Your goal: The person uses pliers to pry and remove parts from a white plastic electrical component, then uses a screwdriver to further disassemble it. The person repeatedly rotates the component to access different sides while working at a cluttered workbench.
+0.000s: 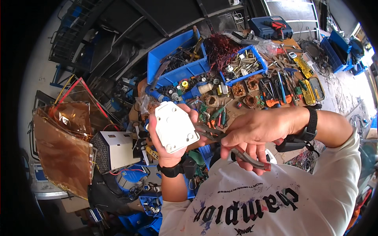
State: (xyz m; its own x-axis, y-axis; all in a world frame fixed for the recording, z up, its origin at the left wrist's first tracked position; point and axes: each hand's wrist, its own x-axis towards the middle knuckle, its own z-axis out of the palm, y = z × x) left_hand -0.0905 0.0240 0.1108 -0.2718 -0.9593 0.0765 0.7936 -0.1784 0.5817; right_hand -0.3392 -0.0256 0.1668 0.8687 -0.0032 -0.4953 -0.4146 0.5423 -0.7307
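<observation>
White casing (pixel 176 126) in left hand (pixel 169 156); blue tray (pixel 248 78) holds metal parts (pixel 243 63).

The left hand (pixel 156 142) is holding a casing (pixel 175 128); to its right, the right hand (pixel 258 128) is gripping pliers (pixel 213 135). Beyond them a bin (pixel 183 73) is standing, with a tray (pixel 246 78) of bolts (pixel 243 63) sitting to its right. Behind the tray, farther right, a case (pixel 258 29) is resting. A box (pixel 121 150) is standing left of the casing.
</observation>
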